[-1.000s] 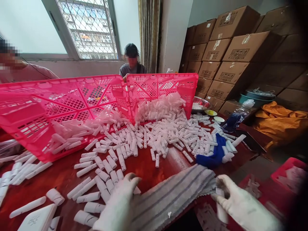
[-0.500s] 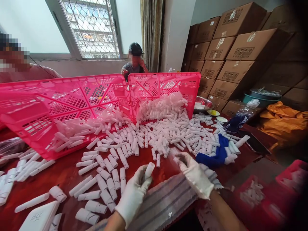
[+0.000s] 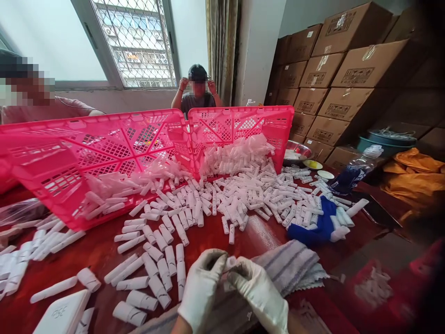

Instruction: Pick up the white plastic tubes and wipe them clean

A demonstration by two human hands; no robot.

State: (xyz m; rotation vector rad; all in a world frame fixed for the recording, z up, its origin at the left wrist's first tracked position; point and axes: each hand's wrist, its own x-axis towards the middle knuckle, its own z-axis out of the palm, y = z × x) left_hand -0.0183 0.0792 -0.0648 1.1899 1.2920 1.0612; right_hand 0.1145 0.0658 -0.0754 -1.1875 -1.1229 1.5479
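Note:
Both of my hands wear white gloves and meet low in the middle, over a grey striped cloth (image 3: 288, 269). My left hand (image 3: 201, 290) and my right hand (image 3: 255, 290) pinch a small white tube (image 3: 230, 263) between their fingertips. Several white tubes (image 3: 163, 266) lie in rows on the red table (image 3: 93, 253) just left of my left hand. A big heap of the same tubes (image 3: 257, 195) spreads across the table beyond my hands.
Two pink mesh crates (image 3: 104, 153) lie tipped on their sides, spilling tubes. A blue cloth (image 3: 321, 227) lies at the right, a white box (image 3: 62, 315) at the bottom left. A metal bowl (image 3: 297, 150) and stacked cardboard boxes (image 3: 344, 69) are behind. Two people sit across the table.
My right hand has come back from the tube heap toward me and joined my left hand over the cloth. Both hands now pinch one white tube together.

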